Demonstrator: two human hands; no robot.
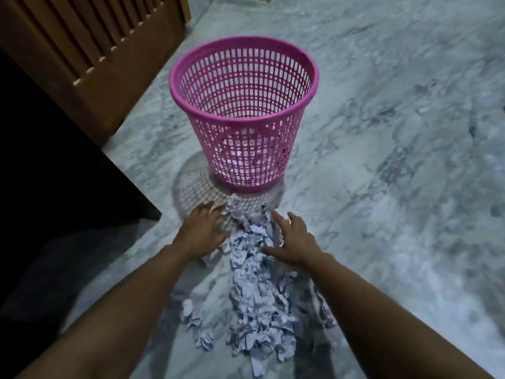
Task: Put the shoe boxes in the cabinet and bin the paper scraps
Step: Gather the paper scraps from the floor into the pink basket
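A long heap of crumpled white paper scraps (254, 291) lies on the marble floor in front of me. A pink mesh bin (243, 113) stands upright just beyond its far end, with some pale scraps visible through its lower wall. My left hand (203, 231) rests on the floor at the left side of the heap's far end, fingers spread. My right hand (292, 239) is at the right side of the same end, fingers spread and touching the paper. Neither hand has closed on anything. No shoe box is in view.
A brown wooden cabinet door with slats (90, 47) stands at the upper left. A dark opening (54, 165) lies beside it on the left. Grey marble floor (396, 160) stretches to the right and behind the bin.
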